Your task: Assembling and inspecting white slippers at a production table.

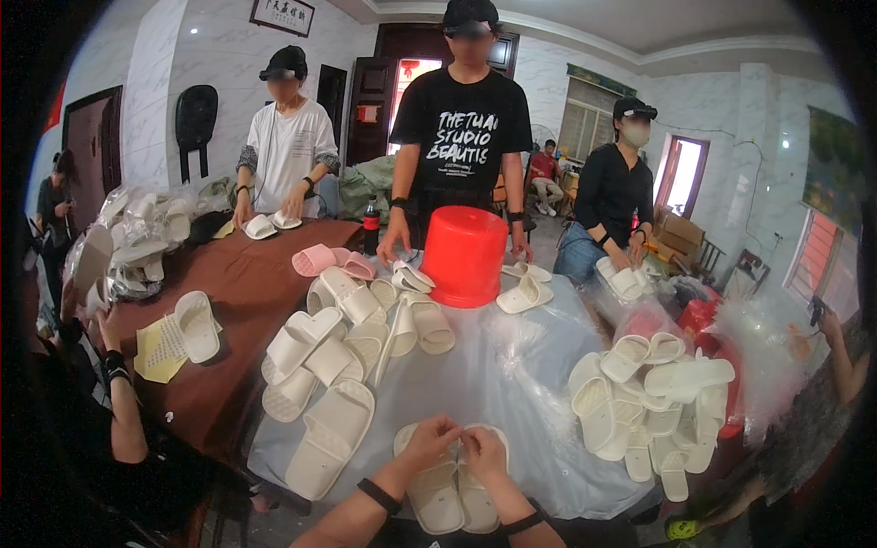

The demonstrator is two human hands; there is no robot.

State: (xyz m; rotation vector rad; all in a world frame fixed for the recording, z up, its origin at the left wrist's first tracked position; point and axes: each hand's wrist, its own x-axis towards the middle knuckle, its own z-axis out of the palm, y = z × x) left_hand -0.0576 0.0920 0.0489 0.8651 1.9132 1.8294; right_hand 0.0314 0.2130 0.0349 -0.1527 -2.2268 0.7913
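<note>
Both hands meet over a pair of white slippers (452,489) at the near edge of the table. The left hand (431,440) and right hand (482,452) pinch the slippers' tops, fingertips close together. A clear plastic sheet (512,384) lies underneath, and a red bucket (464,256) stands upside down farther back.

Pretty bright room, white marble-look walls (174,55) with a pale ceiling (694,23). Dark wood double door (402,82) at the back stands open to daylight. Windows (685,173) on the right let in more light. Long brown counter (233,301), part of it under clear plastic sheeting (493,384). Framed picture (282,15) hangs up high.
</note>
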